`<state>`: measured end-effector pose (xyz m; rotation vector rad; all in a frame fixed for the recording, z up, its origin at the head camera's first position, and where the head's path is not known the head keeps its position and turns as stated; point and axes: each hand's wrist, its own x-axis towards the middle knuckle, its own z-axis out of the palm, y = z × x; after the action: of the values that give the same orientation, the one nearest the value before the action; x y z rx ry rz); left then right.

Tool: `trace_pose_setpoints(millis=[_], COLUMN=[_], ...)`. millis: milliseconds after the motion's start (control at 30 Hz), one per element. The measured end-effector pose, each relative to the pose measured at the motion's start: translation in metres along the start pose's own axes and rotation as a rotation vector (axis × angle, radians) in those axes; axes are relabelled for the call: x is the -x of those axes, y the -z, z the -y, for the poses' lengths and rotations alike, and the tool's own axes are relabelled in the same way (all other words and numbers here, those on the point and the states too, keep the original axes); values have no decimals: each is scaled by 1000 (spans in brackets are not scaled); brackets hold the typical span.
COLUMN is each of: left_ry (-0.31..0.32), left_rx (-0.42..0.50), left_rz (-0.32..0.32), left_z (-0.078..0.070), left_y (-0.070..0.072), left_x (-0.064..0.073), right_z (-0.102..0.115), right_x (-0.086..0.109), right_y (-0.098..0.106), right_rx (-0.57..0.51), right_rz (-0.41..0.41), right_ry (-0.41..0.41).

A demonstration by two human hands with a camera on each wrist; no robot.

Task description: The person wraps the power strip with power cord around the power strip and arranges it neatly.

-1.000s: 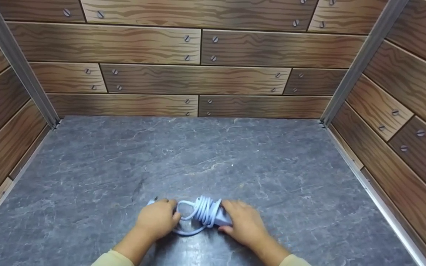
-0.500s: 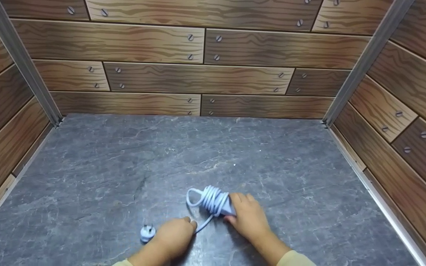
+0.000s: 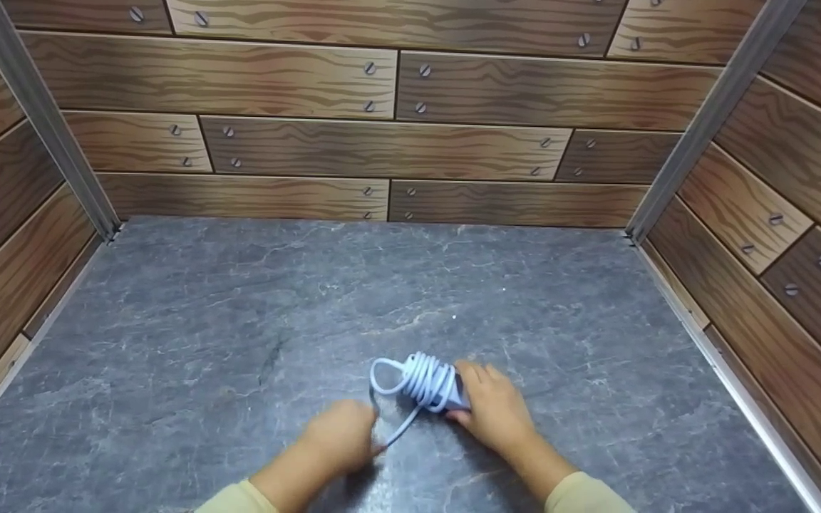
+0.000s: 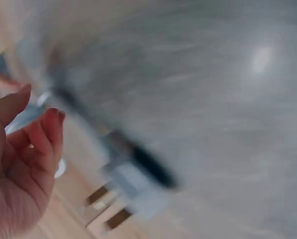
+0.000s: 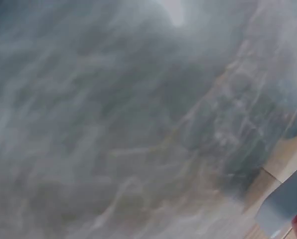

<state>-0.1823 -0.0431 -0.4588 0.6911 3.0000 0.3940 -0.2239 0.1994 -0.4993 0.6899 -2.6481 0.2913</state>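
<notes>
A pale blue power strip [image 3: 459, 400] with its cable wound round it in several coils [image 3: 426, 382] is in the head view, low and right of centre. My right hand [image 3: 499, 410] grips the strip's right end; the right wrist view catches just a corner of the grey-blue housing and a bit of fingertip. A loose length of cable [image 3: 405, 426] runs from the coils to my left hand [image 3: 343, 436], which pinches it between thumb and fingers. Beyond those fingers, in the left wrist view, hangs the blurred pronged plug [image 4: 136, 186]; the left hand hides it in the head view.
A grey marble-patterned tabletop [image 3: 296, 285] lies under both hands. Wood-plank-printed panels [image 3: 296, 78] wall it at the back and sides, with metal posts [image 3: 710, 121] at the rear corners and a metal strip [image 3: 745, 406] along the right edge.
The strip and right hand have shifted away and to the right. My left hand dropped nearer me, then moved right along the cable; the plug, visible half a second ago, is now hidden from the head.
</notes>
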Motion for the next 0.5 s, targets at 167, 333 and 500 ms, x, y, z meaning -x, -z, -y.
trace_pose_setpoints(millis=[167, 333, 500], left_ry=[101, 44, -27], left_rx=[108, 155, 119], left_rz=[-49, -16, 36], left_z=[-5, -3, 11], left_y=[12, 2, -1], left_x=[-28, -47, -52], right_z=[-4, 3, 15], right_x=[2, 1, 1], right_y=[2, 1, 0], right_rx=[-133, -155, -145], right_rz=[100, 142, 162], right_ry=[-47, -102, -76])
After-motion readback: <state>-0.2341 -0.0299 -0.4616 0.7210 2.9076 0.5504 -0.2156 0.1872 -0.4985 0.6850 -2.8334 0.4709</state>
